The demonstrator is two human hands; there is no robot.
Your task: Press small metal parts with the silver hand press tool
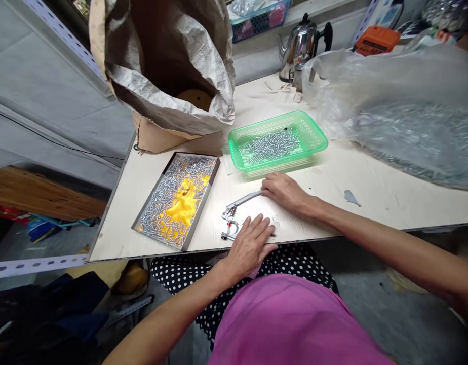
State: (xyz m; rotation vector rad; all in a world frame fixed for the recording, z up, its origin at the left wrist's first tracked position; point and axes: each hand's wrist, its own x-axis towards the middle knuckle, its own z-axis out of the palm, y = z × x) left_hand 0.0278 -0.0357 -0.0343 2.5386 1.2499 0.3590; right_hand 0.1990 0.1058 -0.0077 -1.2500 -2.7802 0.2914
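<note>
The pliers [241,201] lie near the tabletop's six-o'clock edge; the right hand [285,192] grasps the upper handle's end, the left hand [249,244] covers the lower part, its grip unclear, presumably steadying them. A tray [199,210] at nine o'clock and basket [279,161] at one seem placed within reach.

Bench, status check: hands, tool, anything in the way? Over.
Left hand spread over metal tool. Right hand at upper handle's end. Tray of metal pieces to the left, green basket beyond; neither touches the tool.
</note>
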